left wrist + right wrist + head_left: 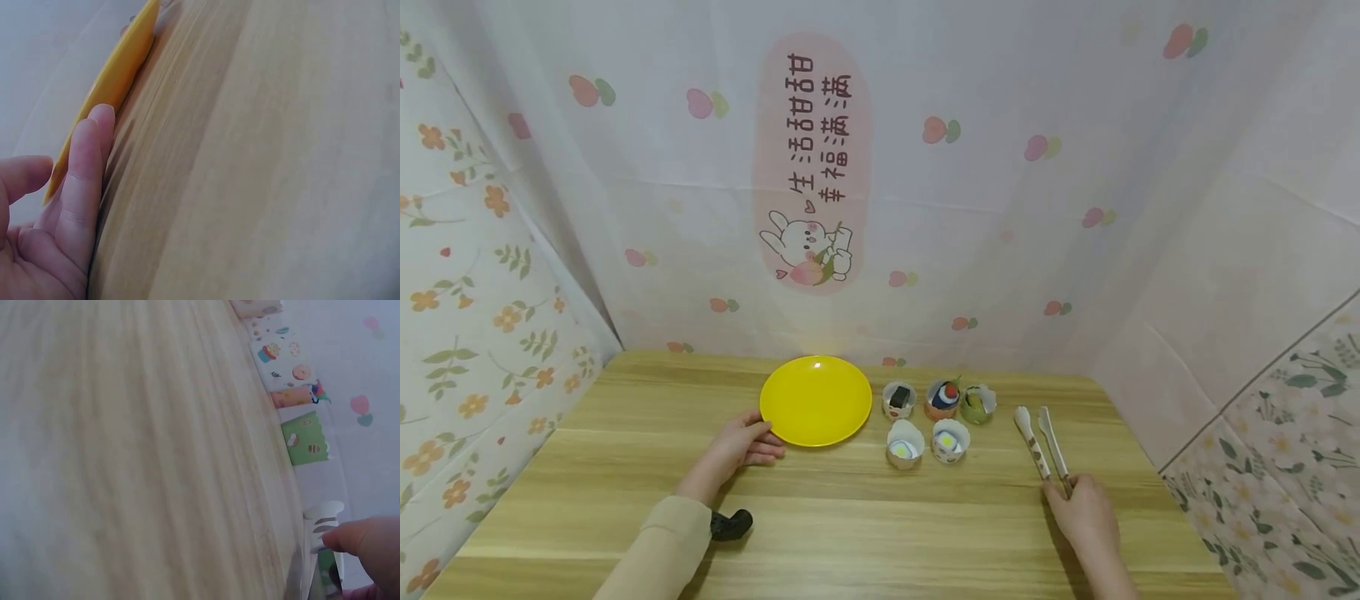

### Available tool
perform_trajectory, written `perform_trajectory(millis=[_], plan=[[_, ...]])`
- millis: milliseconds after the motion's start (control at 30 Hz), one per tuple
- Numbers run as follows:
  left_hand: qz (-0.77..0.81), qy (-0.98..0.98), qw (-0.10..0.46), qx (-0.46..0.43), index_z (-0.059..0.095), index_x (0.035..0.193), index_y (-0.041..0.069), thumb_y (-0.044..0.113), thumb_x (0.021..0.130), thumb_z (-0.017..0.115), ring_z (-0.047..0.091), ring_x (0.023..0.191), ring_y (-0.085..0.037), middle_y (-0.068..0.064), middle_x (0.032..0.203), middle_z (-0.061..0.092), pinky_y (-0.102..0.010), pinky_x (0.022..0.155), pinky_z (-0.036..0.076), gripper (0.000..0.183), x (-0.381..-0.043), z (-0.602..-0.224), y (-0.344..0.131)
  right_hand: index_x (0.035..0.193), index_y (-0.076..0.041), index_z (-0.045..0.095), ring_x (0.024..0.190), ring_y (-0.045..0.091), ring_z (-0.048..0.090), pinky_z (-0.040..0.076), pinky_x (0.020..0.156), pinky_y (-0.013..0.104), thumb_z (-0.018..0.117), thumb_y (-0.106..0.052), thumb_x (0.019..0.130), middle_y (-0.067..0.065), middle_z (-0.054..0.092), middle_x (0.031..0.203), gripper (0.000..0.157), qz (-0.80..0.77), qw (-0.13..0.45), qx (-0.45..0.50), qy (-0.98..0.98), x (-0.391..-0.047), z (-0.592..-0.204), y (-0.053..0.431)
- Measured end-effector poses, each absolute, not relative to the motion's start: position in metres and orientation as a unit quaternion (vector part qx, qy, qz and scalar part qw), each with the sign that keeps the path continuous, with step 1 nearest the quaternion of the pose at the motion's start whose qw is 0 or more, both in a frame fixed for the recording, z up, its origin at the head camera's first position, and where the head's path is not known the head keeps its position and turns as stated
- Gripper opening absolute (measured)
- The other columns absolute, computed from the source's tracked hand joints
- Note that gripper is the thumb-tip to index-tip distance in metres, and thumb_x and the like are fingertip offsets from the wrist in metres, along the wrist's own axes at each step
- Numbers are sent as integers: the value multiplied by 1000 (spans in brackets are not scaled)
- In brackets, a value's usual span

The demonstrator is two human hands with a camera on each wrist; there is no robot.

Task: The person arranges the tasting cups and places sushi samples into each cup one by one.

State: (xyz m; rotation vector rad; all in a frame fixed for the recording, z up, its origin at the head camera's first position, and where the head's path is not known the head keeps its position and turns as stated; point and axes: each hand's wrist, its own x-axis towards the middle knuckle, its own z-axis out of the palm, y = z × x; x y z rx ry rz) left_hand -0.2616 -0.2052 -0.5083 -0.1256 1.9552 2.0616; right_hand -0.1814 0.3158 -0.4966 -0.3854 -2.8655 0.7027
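My left hand (747, 440) is at the near left edge of a round yellow plate (816, 402). Its thumb lies at the rim, and in the left wrist view the fingers (84, 156) reach along the plate's underside, close over the tabletop. At the right, my right hand (1084, 510) grips a pair of white tongs (1033, 446) near their rear end. The tongs' arms point away from me and stand apart, with nothing between their tips. In the right wrist view the thumb presses on the tongs (322, 531).
Several paper cake cups stand between plate and tongs: one with a dark block (898, 400), one orange (942, 400), one green (978, 404), and two nearer cups (906, 444) with yellow-centred pieces. A wooden table (850, 533) bears everything; patterned cloth (1000, 250) hangs behind it.
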Motion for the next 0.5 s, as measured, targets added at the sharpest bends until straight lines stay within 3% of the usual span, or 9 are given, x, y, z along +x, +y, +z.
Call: perform_trajectory(millis=[167, 500], plan=[[719, 680, 139, -39, 34, 138, -10, 12, 103, 42, 69, 73, -24, -14, 85, 67, -33, 65, 58, 42, -257, -508, -208, 118, 19, 47, 92, 55, 54, 46, 73, 61, 63, -31, 90, 39, 55, 105, 59, 233, 111, -121, -958, -184, -493, 314], [684, 716, 124, -59, 20, 142, -14, 12, 102, 40, 69, 68, -26, -15, 85, 67, -35, 61, 58, 51, -252, -502, -223, 116, 10, 57, 93, 46, 56, 44, 76, 58, 65, -13, 88, 28, 61, 103, 37, 225, 261, -28, -938, -194, -481, 308]])
